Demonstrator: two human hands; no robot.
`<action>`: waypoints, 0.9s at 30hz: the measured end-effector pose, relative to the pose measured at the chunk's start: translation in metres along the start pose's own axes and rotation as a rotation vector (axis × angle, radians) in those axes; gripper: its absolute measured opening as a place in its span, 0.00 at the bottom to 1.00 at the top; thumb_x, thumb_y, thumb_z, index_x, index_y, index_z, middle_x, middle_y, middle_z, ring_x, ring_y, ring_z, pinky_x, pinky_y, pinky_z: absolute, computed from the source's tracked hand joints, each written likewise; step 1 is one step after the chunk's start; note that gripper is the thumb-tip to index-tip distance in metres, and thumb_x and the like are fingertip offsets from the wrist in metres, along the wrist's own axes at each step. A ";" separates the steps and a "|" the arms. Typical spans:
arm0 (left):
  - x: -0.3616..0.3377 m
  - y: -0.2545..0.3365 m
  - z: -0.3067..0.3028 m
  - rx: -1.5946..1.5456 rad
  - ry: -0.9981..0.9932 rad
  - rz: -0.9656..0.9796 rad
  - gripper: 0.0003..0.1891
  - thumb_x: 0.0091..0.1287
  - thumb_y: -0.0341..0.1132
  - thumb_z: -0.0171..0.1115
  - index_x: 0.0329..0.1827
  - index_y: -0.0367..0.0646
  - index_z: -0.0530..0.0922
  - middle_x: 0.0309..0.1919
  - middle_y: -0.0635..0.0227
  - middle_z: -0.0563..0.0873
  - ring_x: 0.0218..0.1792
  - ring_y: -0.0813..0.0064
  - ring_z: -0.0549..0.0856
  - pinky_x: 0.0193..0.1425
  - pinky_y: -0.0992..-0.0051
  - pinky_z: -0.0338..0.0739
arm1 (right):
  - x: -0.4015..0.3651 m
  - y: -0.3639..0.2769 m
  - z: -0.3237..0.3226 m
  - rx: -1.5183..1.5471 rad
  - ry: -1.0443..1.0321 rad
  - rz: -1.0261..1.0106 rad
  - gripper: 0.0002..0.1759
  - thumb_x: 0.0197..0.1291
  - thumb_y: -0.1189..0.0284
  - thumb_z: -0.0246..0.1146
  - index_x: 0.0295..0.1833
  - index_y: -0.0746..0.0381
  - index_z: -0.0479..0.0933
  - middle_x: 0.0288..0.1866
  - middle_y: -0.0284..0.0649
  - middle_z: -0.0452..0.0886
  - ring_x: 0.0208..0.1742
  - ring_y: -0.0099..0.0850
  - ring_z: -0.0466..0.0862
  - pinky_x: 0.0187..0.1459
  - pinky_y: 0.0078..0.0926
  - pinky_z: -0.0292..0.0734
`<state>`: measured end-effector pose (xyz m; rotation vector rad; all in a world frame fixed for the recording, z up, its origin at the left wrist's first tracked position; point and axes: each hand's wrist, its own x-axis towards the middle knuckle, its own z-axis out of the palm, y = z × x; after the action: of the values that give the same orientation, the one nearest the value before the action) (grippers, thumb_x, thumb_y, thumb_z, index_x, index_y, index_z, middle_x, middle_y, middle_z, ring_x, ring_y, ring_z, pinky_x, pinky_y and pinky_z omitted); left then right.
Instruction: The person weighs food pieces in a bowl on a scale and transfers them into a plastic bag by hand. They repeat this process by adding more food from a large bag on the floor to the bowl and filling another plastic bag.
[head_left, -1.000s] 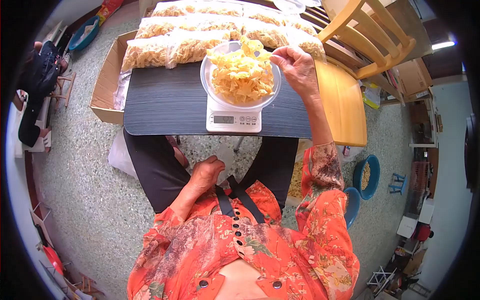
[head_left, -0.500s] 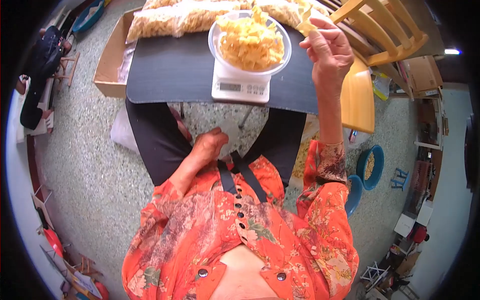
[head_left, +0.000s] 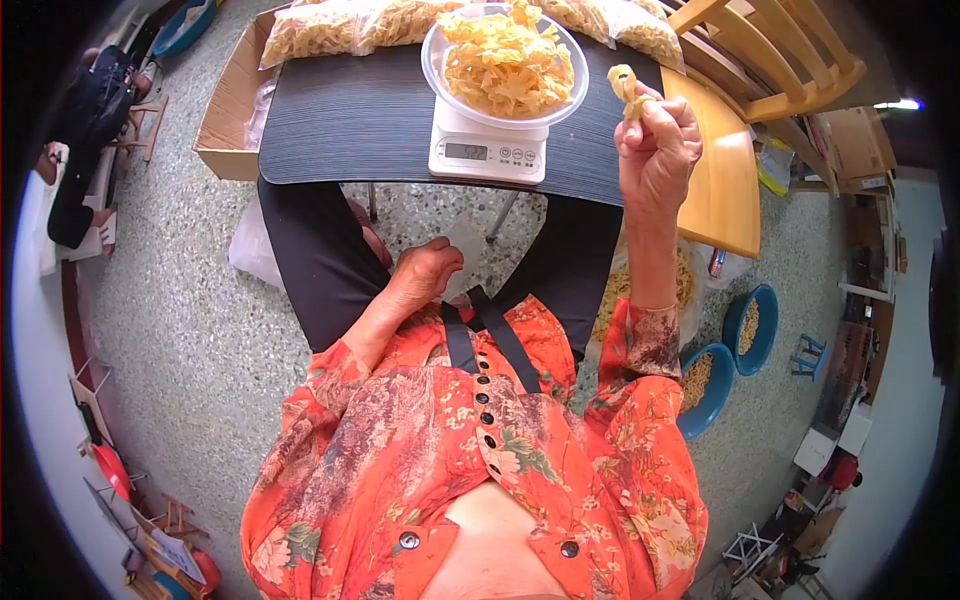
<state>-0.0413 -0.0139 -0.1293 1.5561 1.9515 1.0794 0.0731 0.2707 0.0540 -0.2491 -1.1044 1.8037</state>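
My right hand (head_left: 660,150) is raised beside the right edge of the dark table, pinching a curled yellow dried food piece (head_left: 625,88) between thumb and fingers. To its left, a clear plastic bowl (head_left: 434,72) heaped with similar dried pieces (head_left: 508,68) rests on a white kitchen scale (head_left: 488,150). The scale's display is lit, but its digits are hard to read. My left hand (head_left: 425,272) is low over my lap, its fingers curled around the edge of a thin clear plastic bag (head_left: 464,255).
Filled clear bags (head_left: 310,32) line the far side of the dark table (head_left: 340,120). A cardboard box (head_left: 228,125) stands left, a wooden chair (head_left: 790,60) right. Blue basins (head_left: 720,400) with pale pieces sit on the floor. Another person (head_left: 95,130) is at far left.
My right hand has come down and nearer my body, drawing the yellow piece away from the far bags. My left hand stays low with the clear bag. The view has shifted slightly.
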 end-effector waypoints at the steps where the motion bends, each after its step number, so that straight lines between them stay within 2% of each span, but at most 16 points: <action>1: 0.000 0.000 0.000 -0.006 0.002 0.003 0.01 0.65 0.31 0.68 0.36 0.46 0.83 0.34 0.63 0.82 0.35 0.51 0.86 0.37 0.59 0.80 | -0.001 0.001 0.000 0.001 0.000 0.002 0.07 0.65 0.84 0.61 0.35 0.62 0.74 0.49 0.56 0.87 0.22 0.24 0.82 0.22 0.21 0.77; 3: 0.001 -0.001 0.000 -0.011 0.000 0.007 0.01 0.65 0.31 0.68 0.36 0.46 0.83 0.34 0.63 0.82 0.35 0.51 0.86 0.37 0.59 0.80 | -0.005 0.002 0.000 0.087 0.010 0.065 0.07 0.65 0.84 0.61 0.36 0.61 0.73 0.41 0.51 0.88 0.20 0.23 0.78 0.21 0.23 0.74; 4: 0.001 -0.001 0.001 -0.007 0.000 0.005 0.01 0.65 0.31 0.68 0.36 0.46 0.83 0.34 0.63 0.82 0.35 0.52 0.86 0.37 0.59 0.80 | -0.007 0.004 -0.002 0.088 0.013 0.066 0.07 0.65 0.84 0.61 0.36 0.61 0.73 0.41 0.51 0.88 0.20 0.23 0.78 0.21 0.23 0.74; 6: 0.000 -0.002 0.003 -0.004 0.001 0.002 0.01 0.65 0.31 0.67 0.36 0.46 0.83 0.34 0.63 0.82 0.35 0.52 0.86 0.37 0.59 0.80 | -0.011 0.006 -0.003 0.149 0.017 0.112 0.06 0.66 0.82 0.61 0.38 0.60 0.72 0.32 0.43 0.84 0.18 0.23 0.74 0.20 0.23 0.69; 9: -0.001 -0.003 0.004 -0.005 -0.006 -0.011 0.01 0.65 0.31 0.68 0.36 0.47 0.83 0.34 0.63 0.82 0.35 0.52 0.86 0.37 0.59 0.80 | -0.015 0.006 0.001 0.162 0.064 0.151 0.06 0.68 0.80 0.60 0.39 0.60 0.71 0.26 0.38 0.78 0.17 0.23 0.73 0.20 0.23 0.67; 13: 0.000 -0.004 0.004 -0.015 -0.010 -0.012 0.01 0.65 0.32 0.68 0.36 0.47 0.83 0.34 0.63 0.82 0.35 0.52 0.86 0.37 0.59 0.80 | -0.017 0.009 0.001 0.155 0.071 0.156 0.07 0.69 0.79 0.58 0.36 0.60 0.74 0.30 0.38 0.81 0.20 0.22 0.71 0.21 0.20 0.66; 16: 0.000 -0.002 0.003 -0.015 -0.010 -0.012 0.01 0.65 0.32 0.68 0.36 0.46 0.83 0.34 0.63 0.82 0.36 0.52 0.86 0.38 0.59 0.80 | -0.018 0.011 -0.001 0.116 0.096 0.156 0.05 0.68 0.79 0.60 0.39 0.61 0.71 0.25 0.37 0.77 0.18 0.24 0.74 0.20 0.24 0.68; 24: -0.001 -0.001 0.003 -0.021 -0.012 -0.023 0.02 0.64 0.31 0.68 0.36 0.46 0.84 0.34 0.62 0.82 0.35 0.50 0.86 0.38 0.58 0.80 | -0.019 0.014 -0.005 0.070 0.139 0.155 0.05 0.69 0.76 0.60 0.40 0.62 0.71 0.33 0.44 0.85 0.23 0.30 0.83 0.25 0.25 0.74; 27: -0.003 -0.001 0.004 -0.018 -0.016 -0.026 0.01 0.64 0.30 0.67 0.36 0.46 0.83 0.34 0.62 0.82 0.35 0.49 0.86 0.38 0.58 0.80 | -0.021 0.011 0.000 0.033 0.170 0.157 0.04 0.70 0.74 0.61 0.41 0.62 0.72 0.33 0.42 0.84 0.27 0.30 0.84 0.28 0.25 0.77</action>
<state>-0.0385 -0.0154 -0.1329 1.5212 1.9407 1.0682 0.0766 0.2522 0.0392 -0.4720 -0.9560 1.8983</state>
